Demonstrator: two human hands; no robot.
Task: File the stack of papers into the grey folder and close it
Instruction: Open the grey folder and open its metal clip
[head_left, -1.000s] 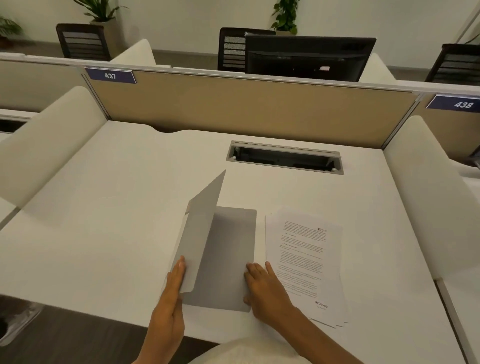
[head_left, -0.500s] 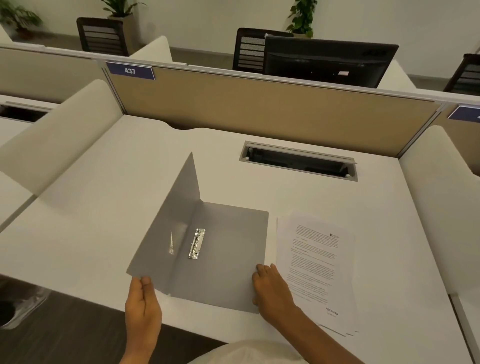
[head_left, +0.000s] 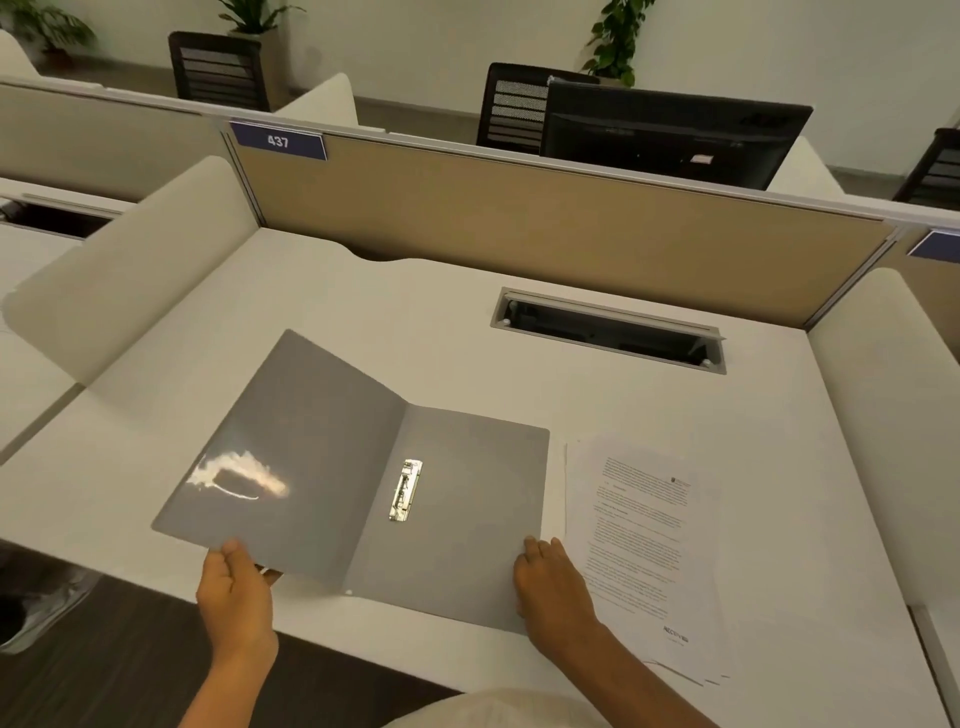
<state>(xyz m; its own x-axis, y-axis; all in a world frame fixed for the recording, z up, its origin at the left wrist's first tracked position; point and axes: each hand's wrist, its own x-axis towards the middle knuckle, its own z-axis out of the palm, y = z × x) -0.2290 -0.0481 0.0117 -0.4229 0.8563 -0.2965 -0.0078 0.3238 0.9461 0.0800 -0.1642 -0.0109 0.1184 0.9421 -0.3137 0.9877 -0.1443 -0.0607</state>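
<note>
- The grey folder (head_left: 332, 467) lies open on the white desk (head_left: 519, 332), towards the near edge, its glossy inside faces up.
- Its left cover is not flat: it slopes up from the spine fold and carries a bright glare patch.
- A small metal clip (head_left: 406, 490) sits on the right half, just beside the fold.
- The left hand (head_left: 236, 590) pinches the near edge of the left cover, thumb on top, fingers underneath.
- The right hand (head_left: 553, 587) rests palm down on the near right corner of the folder, fingers together and pressing flat.
- The stack of papers (head_left: 644, 545), printed text up, lies on the desk just right of the folder, its sheets slightly fanned at the near edge.
</note>
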